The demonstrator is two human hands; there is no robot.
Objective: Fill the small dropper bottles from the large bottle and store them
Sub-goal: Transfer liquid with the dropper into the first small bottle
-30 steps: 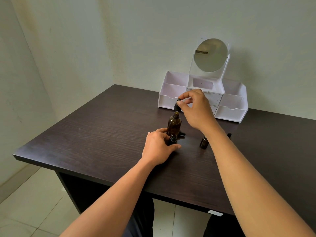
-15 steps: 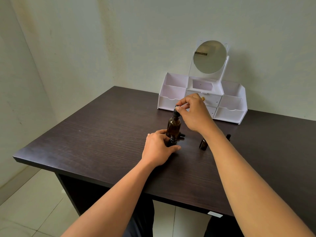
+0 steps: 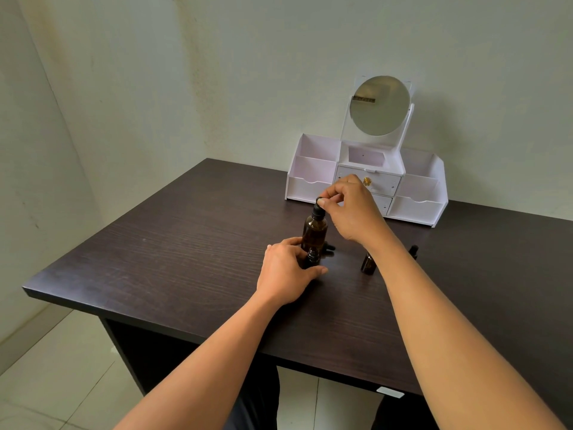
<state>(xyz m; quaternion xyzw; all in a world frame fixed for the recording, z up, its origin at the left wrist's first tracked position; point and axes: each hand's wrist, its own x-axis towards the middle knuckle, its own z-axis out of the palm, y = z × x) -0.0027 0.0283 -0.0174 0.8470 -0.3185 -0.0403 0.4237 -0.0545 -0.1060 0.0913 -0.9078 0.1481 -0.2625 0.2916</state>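
Large bottle, right hand pinching dropper, left hand gripping small bottle

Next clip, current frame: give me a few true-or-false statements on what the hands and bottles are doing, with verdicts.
1. The right hand pinches the dropper top on the large bottle. True.
2. The left hand lies flat and holds nothing. False: it grips a small bottle in front of the large one.
3. A second small bottle stands on the table, clear of both hands. True.
4. Small bottles sit in the white organizer. False: its visible compartments show none.
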